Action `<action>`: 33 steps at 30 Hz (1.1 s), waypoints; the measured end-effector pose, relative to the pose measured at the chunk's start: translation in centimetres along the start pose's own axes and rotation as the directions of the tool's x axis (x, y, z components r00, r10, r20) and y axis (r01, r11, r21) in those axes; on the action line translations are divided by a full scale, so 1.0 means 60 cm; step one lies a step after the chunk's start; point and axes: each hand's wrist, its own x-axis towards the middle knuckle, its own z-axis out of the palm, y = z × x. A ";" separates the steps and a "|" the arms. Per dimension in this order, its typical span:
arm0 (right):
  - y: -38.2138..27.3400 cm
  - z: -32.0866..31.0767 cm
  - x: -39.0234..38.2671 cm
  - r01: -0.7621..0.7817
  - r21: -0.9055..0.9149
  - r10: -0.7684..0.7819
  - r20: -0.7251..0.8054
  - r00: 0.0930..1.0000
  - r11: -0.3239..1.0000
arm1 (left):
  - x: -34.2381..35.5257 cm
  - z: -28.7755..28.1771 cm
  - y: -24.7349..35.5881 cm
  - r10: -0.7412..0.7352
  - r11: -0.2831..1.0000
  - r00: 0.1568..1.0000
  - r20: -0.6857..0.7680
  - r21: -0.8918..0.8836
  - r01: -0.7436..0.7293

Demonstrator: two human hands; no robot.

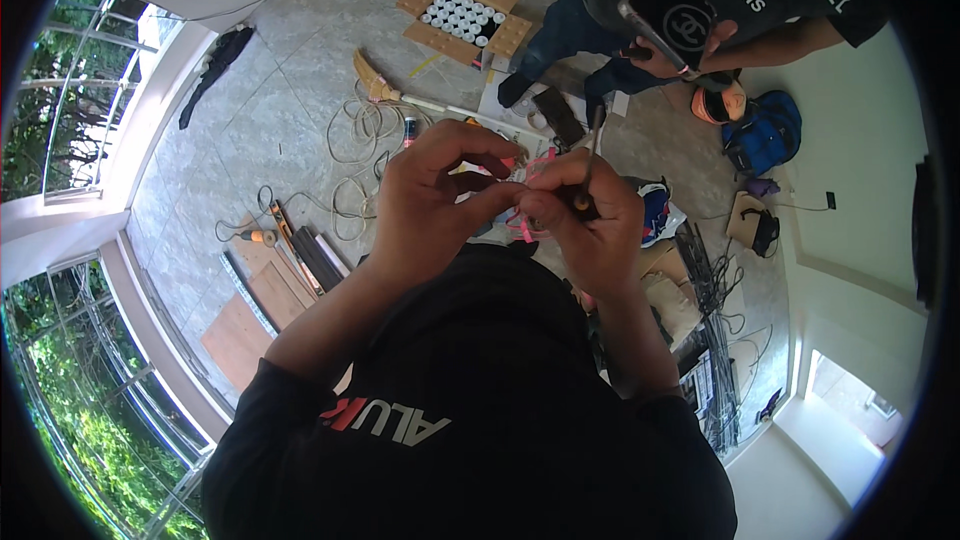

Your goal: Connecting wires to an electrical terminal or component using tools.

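Note:
My left hand (pixel 430 195) is raised in front of my chest, its thumb and fingertips pinched on something too small to make out. Close against it, my right hand (pixel 595 225) has thumb and forefinger pressed together at the same spot. Tucked in my right fingers is a screwdriver (pixel 594 145), its thin dark shaft pointing up and away; a yellowish round end shows by the palm. Behind the fingertips, pink strips (pixel 530 230) show in part, mostly hidden by my hands.
Across from me stands a person holding a phone (pixel 670 20). An open carton (pixel 462 15) of white-capped cylinders, a broom (pixel 375 75) and coiled cable (pixel 352 130) are on the floor. Boards (pixel 255 310) lie at left; dark strips (pixel 710 280) and a blue backpack (pixel 765 135) at right.

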 end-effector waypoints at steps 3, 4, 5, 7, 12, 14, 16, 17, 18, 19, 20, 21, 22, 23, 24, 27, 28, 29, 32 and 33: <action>-0.012 -0.005 -0.007 -0.133 0.055 0.132 0.037 0.991 0.990 | -0.002 -0.003 -0.002 0.138 0.984 0.990 0.006 0.111 -0.137; -0.016 -0.010 -0.007 -0.203 0.042 0.199 0.088 0.976 0.978 | -0.003 -0.009 0.000 0.204 0.955 0.978 0.051 0.208 -0.211; -0.021 -0.017 -0.006 -0.204 0.037 0.200 0.091 0.976 0.978 | -0.002 -0.012 0.002 0.265 0.911 0.959 0.104 0.299 -0.284; -0.028 -0.031 -0.003 -0.183 -0.008 0.178 0.275 0.945 0.983 | 0.003 -0.019 0.017 0.302 0.851 0.934 0.189 0.388 -0.354; -0.006 -0.034 -0.016 -0.288 0.304 0.153 0.399 0.904 0.908 | 0.010 -0.010 0.024 0.303 0.814 0.905 0.299 0.413 -0.409; -0.002 -0.036 -0.018 -0.460 0.490 0.241 0.445 0.863 0.741 | 0.002 0.008 0.021 0.168 0.986 0.974 0.149 -0.043 -0.164; 0.004 -0.046 -0.014 -0.412 0.730 0.226 0.346 0.911 0.546 | 0.001 -0.010 0.000 0.206 0.977 0.967 0.148 -0.083 -0.195; 0.008 -0.052 -0.016 -0.402 0.732 0.218 0.339 0.915 0.550 | 0.004 -0.021 -0.010 0.238 0.967 0.961 0.142 -0.124 -0.222; 0.012 -0.059 -0.021 -0.399 0.742 0.273 0.295 0.916 0.539 | 0.002 -0.025 -0.013 0.247 0.965 0.957 0.151 -0.122 -0.230; 0.015 -0.062 -0.028 -0.393 0.751 0.325 0.248 0.913 0.530 | -0.006 -0.026 -0.013 0.207 0.967 0.972 0.108 -0.174 -0.187; 0.020 -0.066 -0.031 -0.375 0.752 0.313 0.234 0.921 0.542 | -0.008 -0.027 -0.015 0.168 0.962 0.983 0.074 -0.231 -0.147; 0.028 -0.069 -0.036 -0.408 0.706 0.336 0.250 0.908 0.578 | -0.010 -0.033 -0.025 0.169 0.956 0.983 0.071 -0.253 -0.146; 0.034 -0.073 -0.040 -0.441 0.658 0.360 0.264 0.895 0.611 | -0.011 -0.035 -0.029 0.183 0.955 0.980 0.080 -0.253 -0.157; 0.036 -0.073 -0.046 -0.470 0.652 0.397 0.269 0.877 0.596 | -0.016 -0.037 -0.028 0.133 0.956 0.989 0.063 -0.271 -0.111; 0.037 -0.074 -0.047 -0.463 0.653 0.390 0.267 0.881 0.599 | -0.017 -0.038 -0.027 0.080 0.955 0.996 0.045 -0.289 -0.064; 0.041 -0.071 -0.053 -0.486 0.668 0.446 0.250 0.860 0.563 | -0.015 -0.037 -0.020 0.079 0.947 0.995 0.057 -0.315 -0.057; 0.043 -0.075 -0.054 -0.463 0.662 0.424 0.235 0.875 0.589 | -0.012 -0.034 -0.016 0.078 0.943 0.994 0.072 -0.330 -0.050; 0.045 -0.074 -0.058 -0.442 0.655 0.401 0.223 0.888 0.613 | -0.012 -0.033 -0.012 0.069 0.940 0.994 0.081 -0.339 -0.037; 0.051 -0.077 -0.061 -0.435 0.639 0.408 0.201 0.891 0.634 | -0.005 -0.030 -0.010 0.086 0.938 0.989 0.118 -0.344 -0.041; 0.051 -0.077 -0.061 -0.428 0.628 0.407 0.189 0.894 0.650 | 0.000 -0.034 -0.013 0.115 0.944 0.985 0.129 -0.323 -0.068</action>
